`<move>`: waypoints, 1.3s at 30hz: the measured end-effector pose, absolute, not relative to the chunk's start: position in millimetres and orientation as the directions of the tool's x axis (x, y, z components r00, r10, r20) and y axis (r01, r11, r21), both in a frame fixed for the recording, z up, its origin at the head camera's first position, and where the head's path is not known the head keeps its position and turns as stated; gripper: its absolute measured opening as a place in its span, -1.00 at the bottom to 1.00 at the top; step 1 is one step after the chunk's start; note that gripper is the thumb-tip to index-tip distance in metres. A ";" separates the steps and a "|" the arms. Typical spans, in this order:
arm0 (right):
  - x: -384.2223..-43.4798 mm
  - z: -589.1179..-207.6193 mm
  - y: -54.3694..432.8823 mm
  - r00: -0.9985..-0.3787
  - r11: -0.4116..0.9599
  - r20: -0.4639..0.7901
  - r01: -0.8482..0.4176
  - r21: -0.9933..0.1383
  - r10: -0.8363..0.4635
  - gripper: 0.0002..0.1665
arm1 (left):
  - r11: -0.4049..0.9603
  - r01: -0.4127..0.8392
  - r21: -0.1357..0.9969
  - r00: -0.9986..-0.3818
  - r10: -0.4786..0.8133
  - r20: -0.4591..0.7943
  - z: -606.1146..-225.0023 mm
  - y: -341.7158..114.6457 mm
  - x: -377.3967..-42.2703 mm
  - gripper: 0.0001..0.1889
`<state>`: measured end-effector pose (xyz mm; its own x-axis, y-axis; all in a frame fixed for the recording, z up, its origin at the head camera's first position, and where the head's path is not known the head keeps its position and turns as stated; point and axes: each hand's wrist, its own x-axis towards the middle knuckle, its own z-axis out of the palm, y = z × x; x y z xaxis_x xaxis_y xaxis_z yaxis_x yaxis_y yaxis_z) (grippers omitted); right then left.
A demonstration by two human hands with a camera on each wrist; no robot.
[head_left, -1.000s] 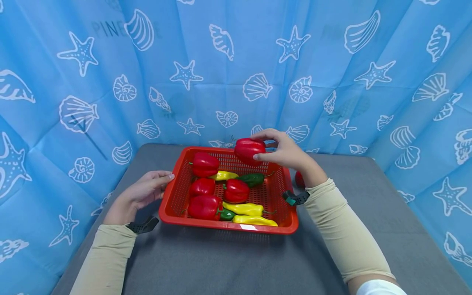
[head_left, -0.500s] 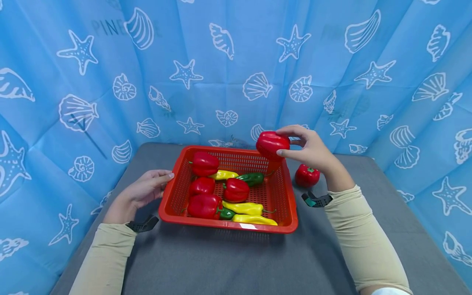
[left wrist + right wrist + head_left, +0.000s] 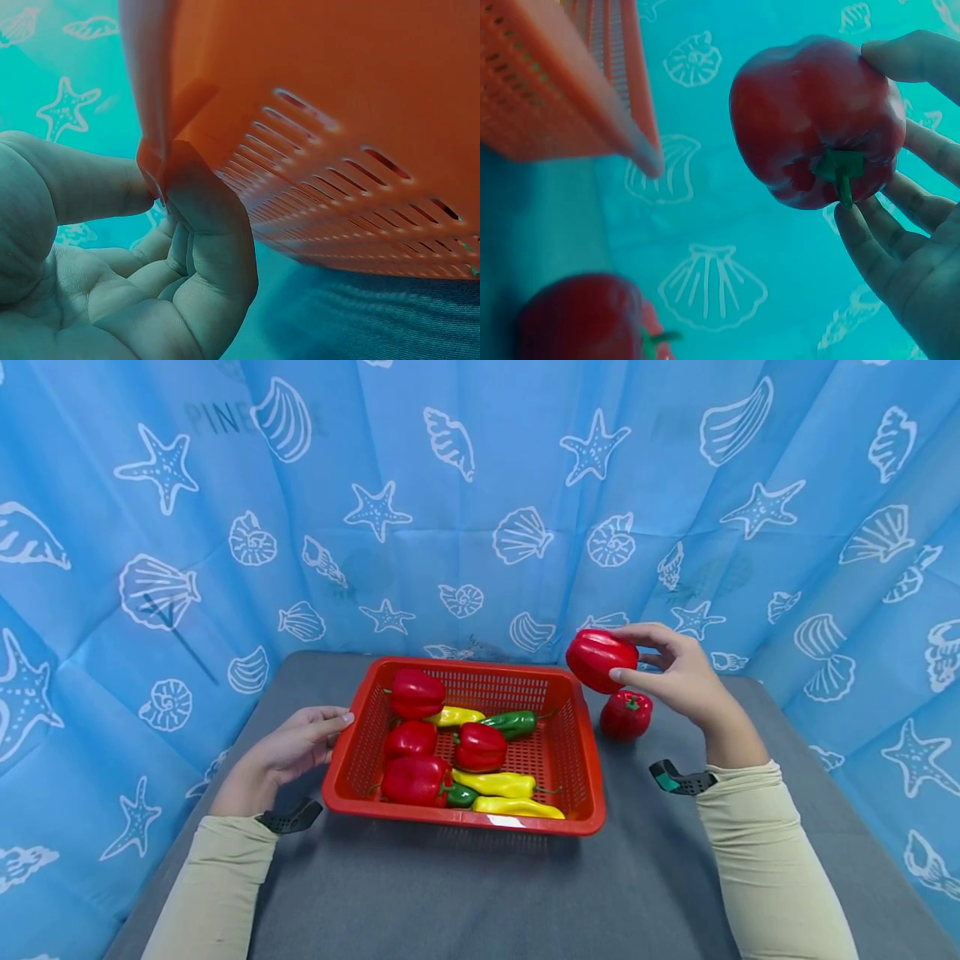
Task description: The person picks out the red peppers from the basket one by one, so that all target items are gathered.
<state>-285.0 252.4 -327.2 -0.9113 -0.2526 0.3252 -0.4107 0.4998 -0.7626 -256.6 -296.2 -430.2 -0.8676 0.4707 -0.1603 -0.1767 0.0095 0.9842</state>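
- One red bell pepper [image 3: 600, 662], right of centre in the head view, is held raised between the thumb and fingers of the right hand [image 3: 678, 670], apart from the red basket [image 3: 465, 818] in the middle.
- Left of centre, well apart from the right, the left hand [image 3: 296, 747] pinches the basket's left rim.
- Four red peppers [image 3: 417, 779], three yellow peppers [image 3: 517, 808] and two green peppers [image 3: 512, 724] lie inside.
- Another red pepper [image 3: 626, 718] sits on the grey bench [image 3: 480, 893], just right of the basket.
- Across the upper frame hangs a blue shell-print curtain [image 3: 450, 568].
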 end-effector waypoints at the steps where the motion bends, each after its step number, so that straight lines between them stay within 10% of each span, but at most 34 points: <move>1: -284.0 -328.1 255.6 -0.915 0.497 0.324 -0.403 -0.768 -0.241 -0.21 | 0.009 -0.175 0.985 -0.867 0.473 -0.159 -430.4 -296.1 -256.6 -0.66; 39: -257.1 -365.7 335.7 -0.946 0.498 0.311 -0.226 -0.837 0.094 -0.23 | 0.037 -0.146 0.989 -0.872 0.468 -0.146 -436.5 -299.2 -257.5 -0.72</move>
<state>-257.1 335.7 -365.7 -0.9459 0.0938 0.3106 -0.2255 0.4983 -0.8371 -257.5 -299.2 -436.5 -0.8716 0.4680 -0.1463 -0.1462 0.0368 0.9886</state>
